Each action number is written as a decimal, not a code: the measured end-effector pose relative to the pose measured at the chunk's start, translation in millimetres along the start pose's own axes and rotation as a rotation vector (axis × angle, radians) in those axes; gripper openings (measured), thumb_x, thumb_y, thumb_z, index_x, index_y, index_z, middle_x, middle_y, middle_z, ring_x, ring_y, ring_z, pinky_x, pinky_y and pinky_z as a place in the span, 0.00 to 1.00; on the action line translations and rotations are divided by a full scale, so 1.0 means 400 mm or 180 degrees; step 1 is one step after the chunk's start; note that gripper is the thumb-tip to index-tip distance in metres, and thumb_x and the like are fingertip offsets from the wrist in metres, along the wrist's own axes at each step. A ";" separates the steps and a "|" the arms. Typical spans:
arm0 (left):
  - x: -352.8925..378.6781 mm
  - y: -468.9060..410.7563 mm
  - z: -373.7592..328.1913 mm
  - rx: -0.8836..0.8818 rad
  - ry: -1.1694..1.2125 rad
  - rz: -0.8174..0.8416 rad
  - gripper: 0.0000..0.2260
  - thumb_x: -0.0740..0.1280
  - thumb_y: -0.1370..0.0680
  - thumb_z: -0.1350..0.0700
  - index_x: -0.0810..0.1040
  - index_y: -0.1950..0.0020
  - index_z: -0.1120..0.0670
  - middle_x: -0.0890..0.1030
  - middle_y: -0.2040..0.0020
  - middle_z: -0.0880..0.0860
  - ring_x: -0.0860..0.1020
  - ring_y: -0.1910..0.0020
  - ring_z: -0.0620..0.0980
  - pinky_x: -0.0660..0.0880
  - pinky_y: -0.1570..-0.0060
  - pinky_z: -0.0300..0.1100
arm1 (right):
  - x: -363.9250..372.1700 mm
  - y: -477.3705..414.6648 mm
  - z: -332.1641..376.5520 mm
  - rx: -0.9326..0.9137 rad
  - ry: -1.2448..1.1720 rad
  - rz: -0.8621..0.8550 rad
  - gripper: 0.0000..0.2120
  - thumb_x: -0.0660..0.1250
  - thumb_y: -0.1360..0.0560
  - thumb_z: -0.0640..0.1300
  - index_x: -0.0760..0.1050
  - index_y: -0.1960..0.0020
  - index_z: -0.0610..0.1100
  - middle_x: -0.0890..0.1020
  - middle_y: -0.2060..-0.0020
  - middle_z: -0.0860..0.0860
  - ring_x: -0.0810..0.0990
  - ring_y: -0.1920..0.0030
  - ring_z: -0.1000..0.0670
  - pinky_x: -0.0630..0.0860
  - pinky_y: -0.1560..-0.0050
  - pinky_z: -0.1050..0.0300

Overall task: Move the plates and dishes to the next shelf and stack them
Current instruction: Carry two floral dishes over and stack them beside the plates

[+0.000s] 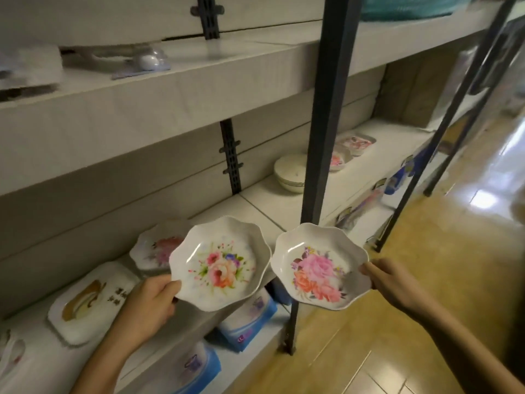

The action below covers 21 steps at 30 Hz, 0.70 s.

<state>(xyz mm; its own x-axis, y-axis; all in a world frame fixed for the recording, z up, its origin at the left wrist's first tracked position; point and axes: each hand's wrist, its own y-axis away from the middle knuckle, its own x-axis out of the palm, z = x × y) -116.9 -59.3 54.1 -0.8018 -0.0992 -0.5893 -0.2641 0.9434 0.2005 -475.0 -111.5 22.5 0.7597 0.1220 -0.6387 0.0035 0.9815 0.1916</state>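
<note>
My left hand (147,302) grips the near-left rim of a scalloped white plate with a pink and orange flower print (220,264), held in the air in front of the middle shelf. My right hand (389,280) grips the right rim of a second scalloped plate with pink roses (319,270), held beside the dark shelf post. Another floral plate (154,247) lies on the shelf behind the left plate. Further right on the adjoining shelf section sit a stack of white bowls (289,173), a small floral dish (338,160) and a rectangular floral dish (358,143).
A dark metal post (326,115) separates the two shelf sections. A white rectangular tray with a gold pattern (88,302) lies left on the shelf. Blue and white packages (247,322) fill the shelf below. A wooden floor (426,280) lies to the right.
</note>
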 end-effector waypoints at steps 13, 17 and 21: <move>0.381 0.042 -0.243 -0.0135 0.0128 0.0099 0.13 0.60 0.22 0.60 0.74 0.60 0.70 0.65 0.81 0.49 0.61 0.80 0.46 0.57 0.74 0.39 | -0.354 -0.120 -0.285 0.0078 -0.0110 -0.0044 0.19 0.60 0.23 0.42 0.73 0.67 0.30 0.73 0.71 0.44 0.69 0.69 0.47 0.65 0.64 0.53; 0.481 0.035 -0.314 -0.0045 0.0028 -0.0013 0.14 0.59 0.22 0.59 0.75 0.58 0.69 0.68 0.77 0.50 0.64 0.75 0.49 0.61 0.73 0.41 | -0.437 -0.161 -0.355 0.0117 -0.0151 -0.0115 0.19 0.60 0.23 0.43 0.74 0.66 0.31 0.73 0.72 0.44 0.69 0.69 0.47 0.65 0.64 0.53; 0.553 -0.005 -0.392 0.0030 -0.0128 -0.0071 0.14 0.60 0.22 0.58 0.76 0.61 0.67 0.68 0.79 0.50 0.66 0.77 0.48 0.62 0.72 0.42 | -0.513 -0.215 -0.384 0.0147 -0.0167 -0.0200 0.15 0.60 0.23 0.41 0.71 0.69 0.41 0.68 0.74 0.47 0.64 0.72 0.49 0.60 0.67 0.55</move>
<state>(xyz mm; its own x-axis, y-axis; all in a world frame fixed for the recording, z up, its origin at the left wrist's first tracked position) -377.7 -132.6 46.2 -0.7736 -0.1076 -0.6245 -0.2765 0.9441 0.1798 -730.9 -198.2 22.6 0.7901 0.0512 -0.6109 0.0813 0.9790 0.1871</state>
